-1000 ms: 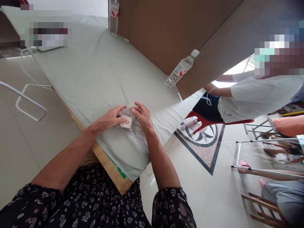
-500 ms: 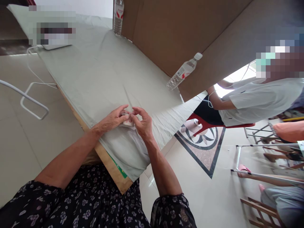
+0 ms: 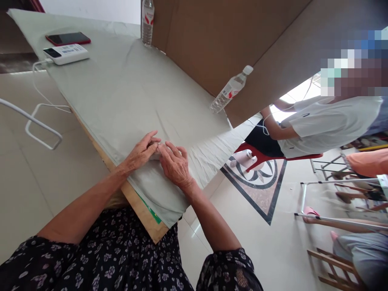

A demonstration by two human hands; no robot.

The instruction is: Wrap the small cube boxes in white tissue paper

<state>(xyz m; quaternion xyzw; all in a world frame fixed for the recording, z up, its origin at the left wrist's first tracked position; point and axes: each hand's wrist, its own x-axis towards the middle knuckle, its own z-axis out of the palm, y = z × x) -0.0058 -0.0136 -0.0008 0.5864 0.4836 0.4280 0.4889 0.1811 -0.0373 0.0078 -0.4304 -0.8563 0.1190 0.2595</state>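
The left hand and right hand are together over the table, fingertips nearly touching. Between them, at the left's three o'clock and the right's ten, sits a small pale packet, mostly covered; I cannot tell whether either grips it.

A clear lane over the cloth-covered table is extending from the left hand and right hand. A cardboard panel, near bottle and far bottle are bounding its right side; a white device and phone are obstructing the far-left corner.
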